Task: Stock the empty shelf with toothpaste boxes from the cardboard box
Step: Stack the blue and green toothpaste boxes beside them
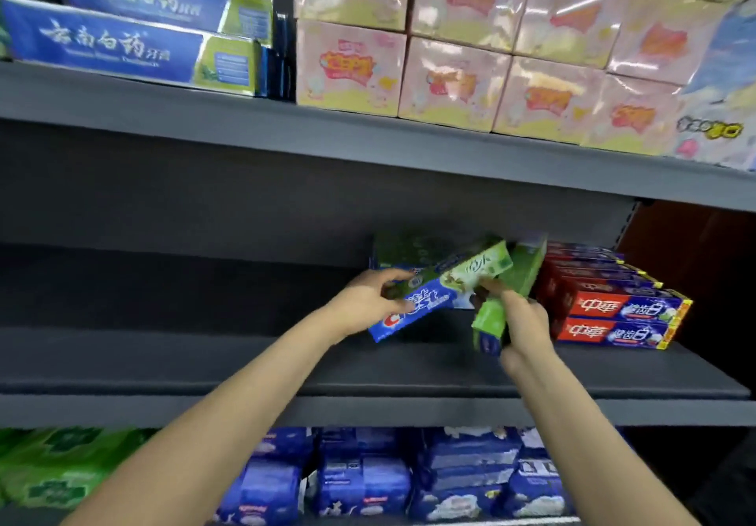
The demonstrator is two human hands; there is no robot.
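On shelf, mid-right: blue-green box (pixel 439 288) tilted, above the shelf (pixel 245 362), not yet seated.
Left hand (pixel 368 300): grip curled round its near end.
Right hand (pixel 523 321): grip closed on a second green box (pixel 489 321).
Neighbours: green stack (pixel 409 247) behind, red boxes (pixel 613 312) just right.
Do well: level it, slide back flush, label outward.
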